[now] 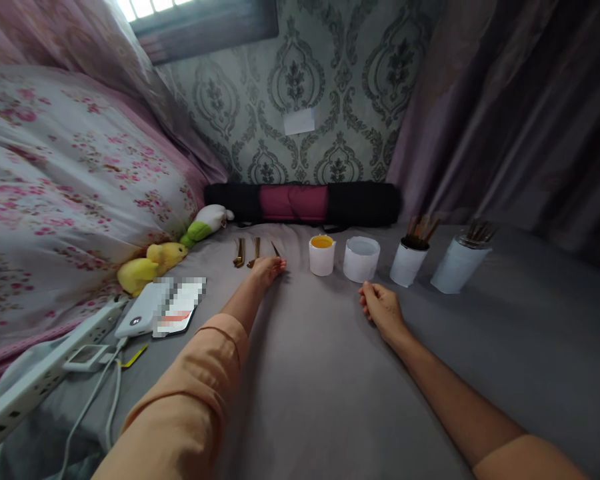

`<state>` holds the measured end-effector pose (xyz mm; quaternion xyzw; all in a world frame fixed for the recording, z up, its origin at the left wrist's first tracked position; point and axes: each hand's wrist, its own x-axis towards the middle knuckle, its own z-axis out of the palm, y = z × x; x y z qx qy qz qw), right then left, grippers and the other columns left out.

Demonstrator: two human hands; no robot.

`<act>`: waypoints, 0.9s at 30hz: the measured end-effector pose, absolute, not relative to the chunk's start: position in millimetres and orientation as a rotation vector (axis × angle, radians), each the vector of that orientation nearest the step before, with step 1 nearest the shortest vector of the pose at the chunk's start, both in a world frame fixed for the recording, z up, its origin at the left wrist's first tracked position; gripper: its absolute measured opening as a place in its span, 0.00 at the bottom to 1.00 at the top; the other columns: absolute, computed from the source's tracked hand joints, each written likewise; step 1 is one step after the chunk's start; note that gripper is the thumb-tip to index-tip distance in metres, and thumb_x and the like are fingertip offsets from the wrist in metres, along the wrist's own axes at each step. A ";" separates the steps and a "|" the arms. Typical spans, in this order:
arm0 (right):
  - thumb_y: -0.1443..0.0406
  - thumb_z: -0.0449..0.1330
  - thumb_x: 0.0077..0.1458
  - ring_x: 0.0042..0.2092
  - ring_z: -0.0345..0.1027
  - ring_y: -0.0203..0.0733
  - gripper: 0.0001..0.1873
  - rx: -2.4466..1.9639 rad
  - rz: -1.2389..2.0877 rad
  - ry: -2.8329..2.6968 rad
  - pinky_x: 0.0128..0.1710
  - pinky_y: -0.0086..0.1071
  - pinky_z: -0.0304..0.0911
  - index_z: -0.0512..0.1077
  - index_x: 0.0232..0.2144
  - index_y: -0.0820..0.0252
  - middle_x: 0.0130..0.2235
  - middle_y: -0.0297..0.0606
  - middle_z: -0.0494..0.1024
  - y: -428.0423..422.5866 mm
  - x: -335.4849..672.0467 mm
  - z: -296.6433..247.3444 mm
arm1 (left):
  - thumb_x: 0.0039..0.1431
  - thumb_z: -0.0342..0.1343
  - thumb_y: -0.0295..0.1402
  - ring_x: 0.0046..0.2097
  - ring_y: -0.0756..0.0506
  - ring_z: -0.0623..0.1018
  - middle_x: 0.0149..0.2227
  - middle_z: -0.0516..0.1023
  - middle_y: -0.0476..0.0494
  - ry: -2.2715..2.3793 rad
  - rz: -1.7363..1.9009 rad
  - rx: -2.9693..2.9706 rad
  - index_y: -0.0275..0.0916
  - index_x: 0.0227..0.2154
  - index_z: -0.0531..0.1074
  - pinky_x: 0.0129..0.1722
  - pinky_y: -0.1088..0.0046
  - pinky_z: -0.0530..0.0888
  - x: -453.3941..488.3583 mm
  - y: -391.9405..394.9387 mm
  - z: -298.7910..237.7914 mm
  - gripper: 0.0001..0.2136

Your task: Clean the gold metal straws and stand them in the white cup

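My left hand (pixel 268 269) reaches forward over the grey sheet, its fingers closed at the lower end of a thin dark stick (pixel 276 249). Just left of it lie two small groups of slim gold-brown sticks (pixel 239 253), their exact kind too small to tell. My right hand (pixel 384 309) is loosely curled near the sheet, with nothing visible in it. Directly beyond it stands a wide white-wrapped cup (pixel 361 261). Between my hands, farther back, is a smaller white cup (pixel 321 259) with a yellow-orange inside.
To the right, two white-wrapped containers, one dark-rimmed (pixel 409 265) and one taller (pixel 457 268), hold thin sticks. A black and maroon roll (pixel 300 203) lies along the wall. At left are plush toys (pixel 153 265), a white power bank (pixel 143 317), a phone (pixel 183 313) and a power strip (pixel 40 383).
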<state>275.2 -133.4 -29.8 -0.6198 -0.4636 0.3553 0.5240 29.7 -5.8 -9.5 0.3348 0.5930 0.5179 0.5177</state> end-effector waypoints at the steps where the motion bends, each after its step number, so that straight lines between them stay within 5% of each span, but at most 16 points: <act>1: 0.50 0.49 0.47 0.17 0.57 0.30 0.21 -1.485 0.852 -1.109 0.12 0.23 0.51 0.66 0.24 0.62 0.19 0.33 0.66 -133.5 275.1 -29.7 | 0.50 0.49 0.18 0.25 0.53 0.73 0.22 0.72 0.44 1.390 1.253 0.780 0.32 0.23 0.66 0.28 0.79 0.72 31.3 -8.1 -9.6 0.06; 27: 0.50 0.50 0.47 0.16 0.56 0.29 0.20 -1.475 0.868 -1.099 0.12 0.22 0.50 0.66 0.24 0.62 0.19 0.33 0.66 -136.0 273.8 -27.1 | 0.51 0.49 0.18 0.23 0.56 0.71 0.23 0.70 0.46 1.012 1.321 0.563 0.30 0.26 0.69 0.25 0.84 0.70 70.1 -55.2 -14.2 0.05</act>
